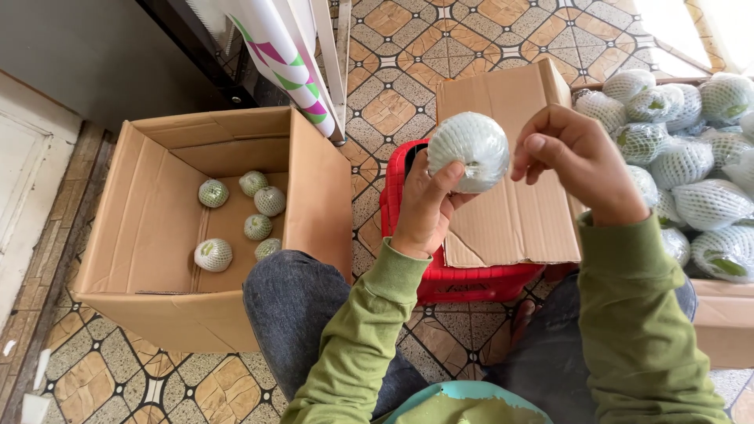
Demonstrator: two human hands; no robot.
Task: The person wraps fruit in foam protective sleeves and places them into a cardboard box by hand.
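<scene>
Behind the netted fruit (pixel 469 149), left hand (pixel 424 208) grips (fingers hidden); right hand (pixel 569 153) curled, holding nothing.

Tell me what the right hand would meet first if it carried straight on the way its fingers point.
Probably the foam-netted fruit held by the left hand; the right hand has its fingertips pointing left at it, though depth is unclear.

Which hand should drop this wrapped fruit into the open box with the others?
Left. The left hand already grips the wrapped fruit and is on the side of the open box. The right hand only touches the fruit's far edge, nearer the full box.
</scene>
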